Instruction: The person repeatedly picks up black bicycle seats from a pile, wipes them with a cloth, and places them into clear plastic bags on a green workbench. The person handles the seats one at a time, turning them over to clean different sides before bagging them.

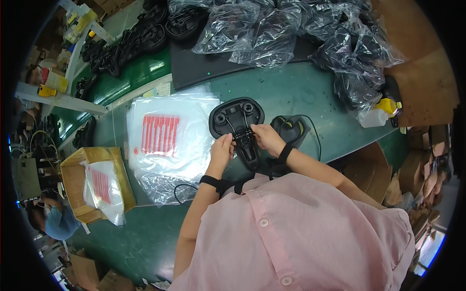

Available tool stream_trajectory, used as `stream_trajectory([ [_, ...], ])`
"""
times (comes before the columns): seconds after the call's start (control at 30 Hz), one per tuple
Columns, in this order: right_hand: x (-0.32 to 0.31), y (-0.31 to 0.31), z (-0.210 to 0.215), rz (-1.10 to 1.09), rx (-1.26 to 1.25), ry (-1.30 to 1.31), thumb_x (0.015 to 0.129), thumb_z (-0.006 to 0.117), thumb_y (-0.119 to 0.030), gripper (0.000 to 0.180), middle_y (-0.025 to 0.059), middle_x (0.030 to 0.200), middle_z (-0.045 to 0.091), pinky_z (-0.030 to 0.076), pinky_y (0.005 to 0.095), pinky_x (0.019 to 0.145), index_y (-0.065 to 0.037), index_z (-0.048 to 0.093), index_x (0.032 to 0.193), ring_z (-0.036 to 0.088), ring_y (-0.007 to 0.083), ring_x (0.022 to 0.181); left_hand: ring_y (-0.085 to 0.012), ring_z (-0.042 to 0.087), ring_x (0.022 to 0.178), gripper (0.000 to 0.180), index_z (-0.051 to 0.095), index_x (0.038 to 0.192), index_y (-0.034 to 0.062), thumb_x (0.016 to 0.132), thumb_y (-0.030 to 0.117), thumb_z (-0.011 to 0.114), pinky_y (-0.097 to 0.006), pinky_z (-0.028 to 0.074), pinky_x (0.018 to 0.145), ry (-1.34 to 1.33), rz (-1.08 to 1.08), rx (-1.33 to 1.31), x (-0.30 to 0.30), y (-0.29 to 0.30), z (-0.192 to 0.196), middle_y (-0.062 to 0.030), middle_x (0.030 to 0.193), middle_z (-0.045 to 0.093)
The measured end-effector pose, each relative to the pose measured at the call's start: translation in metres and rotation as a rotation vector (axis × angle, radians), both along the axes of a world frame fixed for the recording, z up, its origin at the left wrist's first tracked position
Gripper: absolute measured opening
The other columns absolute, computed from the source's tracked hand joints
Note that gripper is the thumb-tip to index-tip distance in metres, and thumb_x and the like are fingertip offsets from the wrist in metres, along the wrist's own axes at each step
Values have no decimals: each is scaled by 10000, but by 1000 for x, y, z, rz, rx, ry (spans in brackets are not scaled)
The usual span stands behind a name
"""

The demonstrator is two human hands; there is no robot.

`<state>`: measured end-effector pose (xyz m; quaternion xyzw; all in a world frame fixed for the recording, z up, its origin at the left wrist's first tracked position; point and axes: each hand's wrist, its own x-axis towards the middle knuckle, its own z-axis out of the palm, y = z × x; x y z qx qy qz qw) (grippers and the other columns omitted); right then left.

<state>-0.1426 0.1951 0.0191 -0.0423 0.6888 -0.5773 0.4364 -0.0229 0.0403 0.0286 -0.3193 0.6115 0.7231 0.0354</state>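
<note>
- The person is working at a green surface [301, 92], both hands meeting on a black bicycle saddle [238, 123] that is lying underside up in front of the pink shirt [301, 233].
- The left hand [222, 150] is pinching narrowly at the rail fitting near the saddle's middle, its fingers curled on the part.
- The right hand [266, 138] is gripping the same fitting from the other side, fingers closed on it, with a black wrist strap showing on each arm.
- Judging by the scene, the work is sitting somewhere in the middle: the pile of bagged saddles [272, 29] along the far edge looks already done, while this saddle is bare and not yet bagged.
- More unbagged black saddles [131, 43] are waiting in a row at the far left, so plenty appears to be left.
- A stack of clear plastic bags with red print [165, 136] is lying flat just left of the saddle, near the left hand.
- An open cardboard box [73, 182] at the left edge is holding more of the same printed bags, one hanging over its rim.
- A black corded device [291, 128] is resting just right of the right hand.
- A white bottle with a yellow cap [383, 112] is lying at the far right, well apart from the hands.
</note>
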Motion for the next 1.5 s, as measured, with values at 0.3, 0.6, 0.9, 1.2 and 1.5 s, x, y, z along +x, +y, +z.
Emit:
stream_trajectory([
  [0.3,18,-8,13,-4,88,635,932,476,-229,242,199,738,574,438,381,626,1,542,893,571,347,683,-144,501,494,356,537,749,21,968,285,439,-307,383,471,101,26,-589,-2,14,-15,-57,572,514],
  [0.6,10,-13,11,-60,169,223,916,491,-251,302,139,717,601,439,382,617,32,594,932,567,267,634,-372,579,663,302,531,790,6,962,223,411,-440,427,603,99,-14,-783,-3,22,3,-175,693,598],
  [0.9,-3,-17,34,-76,168,-339,937,459,-286,288,-13,535,338,230,302,398,-91,471,726,299,121,400,-379,568,674,201,491,838,33,954,187,433,-476,428,593,136,-73,-991,-1,24,-7,-184,712,569],
  [1.2,-1,3,21,-83,-79,-469,945,440,-344,306,-16,552,348,276,284,408,-123,440,734,343,132,443,-385,574,734,221,523,930,21,960,214,419,-421,437,637,178,74,-794,14,10,-2,-201,760,579],
  [1.5,49,9,-34,203,303,438,627,747,-209,548,209,962,611,491,371,774,122,536,1010,610,304,874,-329,513,951,607,441,1227,-37,717,182,686,-422,481,785,-246,-177,-1450,70,-28,-8,-179,1108,485],
])
